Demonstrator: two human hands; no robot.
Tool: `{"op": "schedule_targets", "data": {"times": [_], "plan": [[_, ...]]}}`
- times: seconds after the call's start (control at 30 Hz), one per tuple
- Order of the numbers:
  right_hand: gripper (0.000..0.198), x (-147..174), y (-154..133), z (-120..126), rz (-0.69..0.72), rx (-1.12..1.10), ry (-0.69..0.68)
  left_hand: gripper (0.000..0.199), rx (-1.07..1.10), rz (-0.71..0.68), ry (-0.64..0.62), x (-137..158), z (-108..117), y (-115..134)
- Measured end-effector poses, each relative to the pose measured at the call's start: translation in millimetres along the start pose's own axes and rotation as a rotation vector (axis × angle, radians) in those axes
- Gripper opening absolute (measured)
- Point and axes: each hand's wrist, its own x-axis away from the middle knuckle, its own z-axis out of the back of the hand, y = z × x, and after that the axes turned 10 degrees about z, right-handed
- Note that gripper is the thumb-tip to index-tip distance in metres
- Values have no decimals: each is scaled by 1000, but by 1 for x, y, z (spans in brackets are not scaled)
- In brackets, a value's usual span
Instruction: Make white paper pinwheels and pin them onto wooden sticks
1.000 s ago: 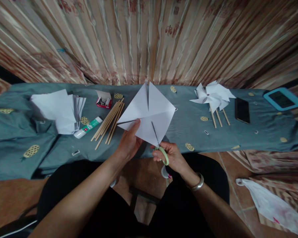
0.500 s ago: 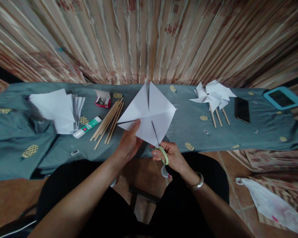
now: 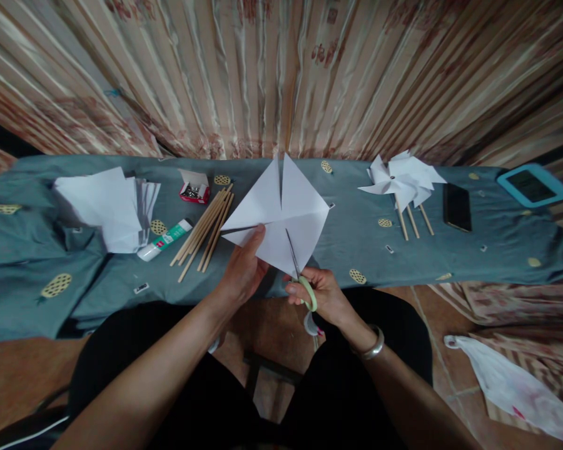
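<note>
A square sheet of white paper (image 3: 304,206) is held up cornerwise over the front of the table. My left hand (image 3: 246,269) pinches its lower left side, thumb on top and the other fingers hidden beneath. Slits run inward from its top and left corners toward the centre. In my right hand (image 3: 321,294) is a pair of scissors (image 3: 309,295) with pale green handles. One blade lies over the paper from the bottom corner, its tip pointing up toward the middle; the other blade is out of sight behind the sheet.
Left on the table lie stacked paper (image 3: 103,206), a glue stick (image 3: 165,240), wooden sticks (image 3: 204,231) and a small red box (image 3: 194,190) of metal pins. Paper pinwheels (image 3: 401,178), a phone (image 3: 456,207) and a blue-framed tablet (image 3: 533,185) lie right. A curtain (image 3: 281,75) hangs behind.
The sheet's right corner has shifted slightly to the left. Both hands keep their hold on the paper and the scissors, with almost no other movement.
</note>
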Motion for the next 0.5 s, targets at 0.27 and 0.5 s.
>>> {"op": "schedule_targets", "data": {"times": [0.27,0.5], "plan": [[41,6,-3,8,-49,139,-195,14,24,-31,78,-5,2,17],[39,20,-14,44,-82,231,-432,22,57,-96,71,-6,12,39]]}}
